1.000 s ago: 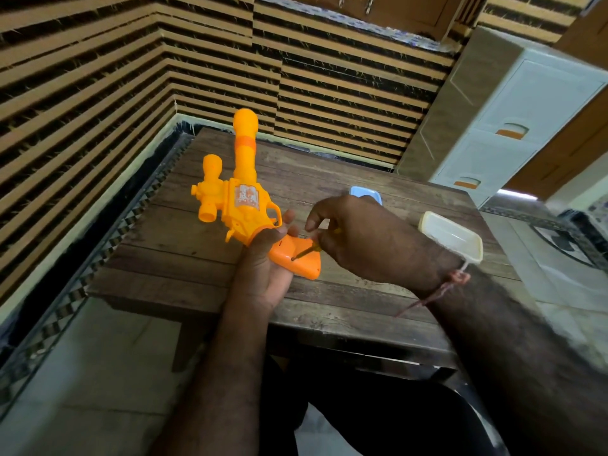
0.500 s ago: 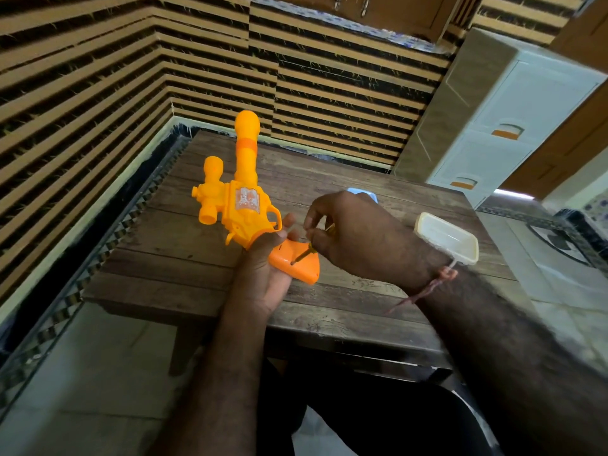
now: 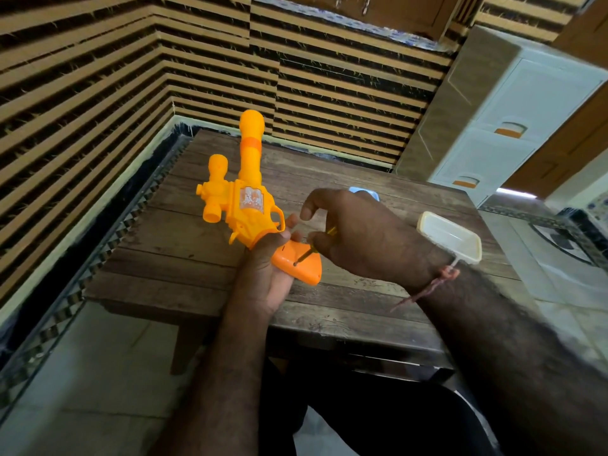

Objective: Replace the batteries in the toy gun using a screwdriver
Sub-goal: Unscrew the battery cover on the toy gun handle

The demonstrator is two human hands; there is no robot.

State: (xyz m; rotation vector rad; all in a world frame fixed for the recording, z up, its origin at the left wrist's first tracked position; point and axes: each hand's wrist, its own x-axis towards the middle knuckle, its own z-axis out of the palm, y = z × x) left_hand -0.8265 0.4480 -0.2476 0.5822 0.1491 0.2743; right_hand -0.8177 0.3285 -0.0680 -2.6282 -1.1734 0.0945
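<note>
While the left hand (image 3: 263,274) grips the orange toy gun (image 3: 250,209) by its handle above the wooden bench (image 3: 184,258), the right hand (image 3: 362,238) pinches a small screwdriver (image 3: 311,251) — tip set into the grip's underside.

A wooden plank table (image 3: 184,258) stands in the corner of a striped wall (image 3: 98,77). On its right edge lies a pale plastic container (image 3: 450,236), with a white drawer cabinet (image 3: 506,126) standing beyond it.
</note>
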